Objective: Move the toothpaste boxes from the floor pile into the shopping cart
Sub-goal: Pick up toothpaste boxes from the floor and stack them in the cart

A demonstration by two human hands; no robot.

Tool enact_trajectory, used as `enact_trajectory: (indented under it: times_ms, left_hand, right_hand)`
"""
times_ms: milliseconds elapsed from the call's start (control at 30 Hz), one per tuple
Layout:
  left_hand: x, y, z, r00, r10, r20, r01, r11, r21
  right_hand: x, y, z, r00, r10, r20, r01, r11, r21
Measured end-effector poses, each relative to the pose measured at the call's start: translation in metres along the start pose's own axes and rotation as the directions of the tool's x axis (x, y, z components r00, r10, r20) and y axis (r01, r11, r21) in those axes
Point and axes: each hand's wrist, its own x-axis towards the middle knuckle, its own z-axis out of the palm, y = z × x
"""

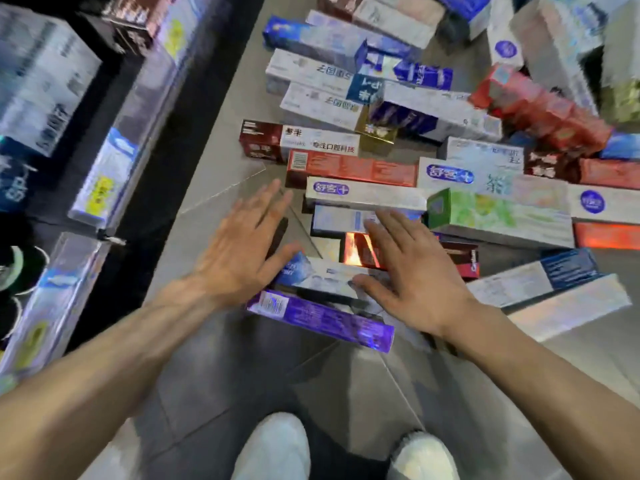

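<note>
Toothpaste boxes (363, 168) (far ones blurred, cropped)

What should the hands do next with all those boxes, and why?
Probably lower both hands and close them on the white-and-blue box between them. The left hand and right hand hover open on either side of it, holding nothing, and it lies atop the near pile above the purple box.

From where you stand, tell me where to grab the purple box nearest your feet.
Grip the purple box across its long sides near the middle, coming from above. It lies flat at the pile's front edge, top face showing, below both open hands, so probably nothing blocks it.
</note>
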Motion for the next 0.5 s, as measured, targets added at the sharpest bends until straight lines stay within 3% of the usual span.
enact_trajectory:
  times_ms: [200,433,500]
  left_hand:
    - [0.000,-0.007,-0.010,0.999,0.043,0.002,-0.043,0.993,0.109]
    - [-0.023,0.006,-0.003,0.999,-0.033,0.025,0.031,0.995,0.098]
    - [-0.023,0.005,0.002,0.999,-0.051,0.013,0.049,0.995,0.090]
  right_hand:
    - [-0.008,0.004,-0.008,0.998,0.061,0.009,-0.061,0.997,-0.039]
    - [-0.040,-0.006,-0.003,0.985,0.061,0.159,-0.054,0.997,-0.050]
    - [-0.039,-0.008,0.003,0.988,0.060,0.140,-0.048,0.995,-0.085]
